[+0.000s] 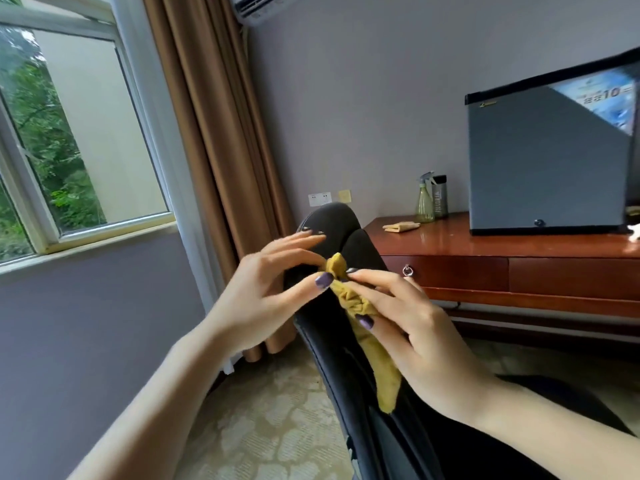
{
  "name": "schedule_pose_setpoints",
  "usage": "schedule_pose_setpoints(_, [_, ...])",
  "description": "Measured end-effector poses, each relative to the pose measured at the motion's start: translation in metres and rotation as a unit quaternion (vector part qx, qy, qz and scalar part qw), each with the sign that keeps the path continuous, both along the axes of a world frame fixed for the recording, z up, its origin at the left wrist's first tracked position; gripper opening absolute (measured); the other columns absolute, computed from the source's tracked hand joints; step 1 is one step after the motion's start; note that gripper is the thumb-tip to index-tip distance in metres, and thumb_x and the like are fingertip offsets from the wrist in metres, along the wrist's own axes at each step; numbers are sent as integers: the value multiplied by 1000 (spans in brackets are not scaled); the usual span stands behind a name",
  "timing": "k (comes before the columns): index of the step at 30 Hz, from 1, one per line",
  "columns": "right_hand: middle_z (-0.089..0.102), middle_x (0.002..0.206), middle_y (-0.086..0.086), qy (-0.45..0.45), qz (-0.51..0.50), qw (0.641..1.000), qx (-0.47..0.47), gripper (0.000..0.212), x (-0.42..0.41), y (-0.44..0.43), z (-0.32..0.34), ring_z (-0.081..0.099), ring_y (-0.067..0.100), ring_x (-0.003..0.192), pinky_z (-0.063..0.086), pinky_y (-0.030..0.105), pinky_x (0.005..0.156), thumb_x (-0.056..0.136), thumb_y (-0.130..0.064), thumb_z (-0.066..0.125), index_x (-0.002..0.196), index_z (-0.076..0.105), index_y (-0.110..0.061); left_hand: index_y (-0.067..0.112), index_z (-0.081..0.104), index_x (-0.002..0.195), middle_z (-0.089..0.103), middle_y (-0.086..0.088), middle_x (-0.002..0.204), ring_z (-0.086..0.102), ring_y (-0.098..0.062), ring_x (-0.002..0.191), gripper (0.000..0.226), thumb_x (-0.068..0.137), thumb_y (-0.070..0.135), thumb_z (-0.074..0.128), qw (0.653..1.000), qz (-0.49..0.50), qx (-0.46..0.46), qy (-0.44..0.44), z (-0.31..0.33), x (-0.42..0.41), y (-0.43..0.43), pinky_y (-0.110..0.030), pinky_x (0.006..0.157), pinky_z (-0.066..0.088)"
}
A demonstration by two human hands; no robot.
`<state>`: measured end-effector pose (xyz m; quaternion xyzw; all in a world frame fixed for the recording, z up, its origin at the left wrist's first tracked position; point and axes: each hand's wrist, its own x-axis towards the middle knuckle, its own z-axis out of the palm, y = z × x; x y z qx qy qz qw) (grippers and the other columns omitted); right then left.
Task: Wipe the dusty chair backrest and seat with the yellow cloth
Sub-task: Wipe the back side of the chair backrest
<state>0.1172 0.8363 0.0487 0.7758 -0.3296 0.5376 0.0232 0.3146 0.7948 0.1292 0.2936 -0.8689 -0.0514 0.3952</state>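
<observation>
Right hand (pixel 408 317) grips bunched mustard-yellow cloth (pixel 360 306), draped over black padded chair backrest (pixel 332 220); left hand (pixel 270 289) pinches cloth's upper end, other fingers extended.

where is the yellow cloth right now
In the head view, centre frame, the yellow cloth is bunched between the left hand and right hand, both pinching it in front of the black chair backrest.
</observation>
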Motion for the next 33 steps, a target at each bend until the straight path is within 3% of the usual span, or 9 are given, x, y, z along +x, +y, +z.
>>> schedule_pose_setpoints(6, [53, 128, -16, -98, -86, 991, 33, 35, -18, -30, -1, 47, -2, 120, 31, 5, 101, 97, -21, 49, 131, 52, -27, 7, 64, 70, 66, -4, 82, 58, -18, 101, 41, 83, 44, 49, 977, -84, -10, 195, -32, -25, -31, -34, 96, 39])
schedule_pose_setpoints(8, [55, 125, -14, -128, -106, 984, 67, 33, -20, -45, 1, 49, 1, 117, 34, 5, 99, 99, -17, 48, 131, 53, -23, 29, 71, 69, 68, 23, 86, 58, 5, 99, 42, 80, 66, 53, 984, -105, 37, 136, -17, -25, -57, -20, 94, 38])
schedule_pose_setpoints(10, [60, 121, -7, -148, -131, 976, 92, 32, -20, -61, 4, 53, 7, 113, 41, 15, 97, 99, -20, 47, 128, 59, -16, 34, 67, 85, 55, 43, 111, 47, 21, 109, 43, 97, 55, 32, 963, -252, 19, 88, -32, -20, -75, -5, 96, 34])
schedule_pose_setpoints(14, [65, 112, 3, -186, -146, 960, 151, 29, -6, -86, 7, 57, 16, 103, 46, 27, 90, 99, -24, 49, 117, 65, -9, 40, 64, 105, 48, 41, 124, 41, 22, 116, 45, 102, 45, 19, 891, -447, 67, -45, -33, 0, -100, -2, 99, 29])
schedule_pose_setpoints(17, [61, 115, -4, -171, -59, 967, 177, 28, 9, -93, -7, 52, 5, 105, 38, 19, 96, 97, -24, 52, 115, 67, -8, 29, 60, 95, 41, 44, 128, 28, 32, 116, 55, 100, 49, 10, 915, -399, 44, -46, -22, -1, -100, 6, 92, 23])
schedule_pose_setpoints(21, [55, 128, -9, -180, -15, 965, 191, 36, 10, -87, -24, 48, 9, 122, 33, 27, 108, 96, -36, 52, 124, 63, -17, 20, 63, 51, 52, 54, 84, 46, 31, 93, 88, 69, 91, 14, 975, -215, 9, -51, -4, -13, -109, 5, 87, 30])
schedule_pose_setpoints(26, [56, 117, -16, -123, 47, 976, 175, 40, 2, -55, -27, 48, 11, 120, 36, 29, 103, 89, -48, 48, 112, 68, -22, -3, 57, 82, 64, 28, 94, 50, 17, 103, 62, 99, 45, 22, 974, -195, -62, 96, -25, -18, -74, -6, 96, 34])
schedule_pose_setpoints(28, [56, 117, -14, -89, 57, 981, 160, 41, -2, -44, -27, 49, 12, 120, 38, 28, 102, 90, -46, 48, 113, 68, -20, 5, 59, 77, 65, 14, 85, 52, 14, 98, 56, 99, 43, 24, 965, -201, -99, 139, -33, -20, -73, -7, 95, 35])
schedule_pose_setpoints(33, [56, 118, -5, 15, 24, 996, 83, 36, -9, -40, -21, 58, 12, 108, 48, 29, 91, 94, -32, 43, 116, 63, -12, -9, 60, 67, 65, 24, 87, 54, 17, 93, 73, 98, 47, 25, 962, -206, -94, 150, -28, -27, -68, -4, 91, 38])
